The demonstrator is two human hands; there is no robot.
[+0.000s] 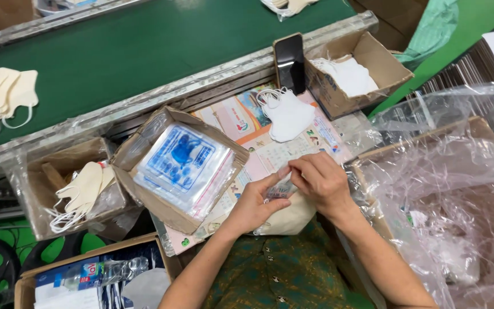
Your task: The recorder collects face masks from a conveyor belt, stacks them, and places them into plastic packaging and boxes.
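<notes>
My left hand [255,203] and my right hand [322,182] meet over a clear plastic pouch [286,214] with a cream face mask inside it, both pinching its top edge near my lap. Just left of my hands, a tilted cardboard box [128,157] holds a stack of clear printed pouches [183,166] with blue artwork. A loose white mask [288,114] lies on the printed paper sheet [270,151] beyond my hands.
A cardboard box of white masks [353,73] and a dark phone [289,60] stand at the back. Another box [47,171] with cream masks [84,189] sits left. Cream masks [1,97] lie on the green conveyor belt [144,46]. A large clear plastic bag [458,189] fills the right.
</notes>
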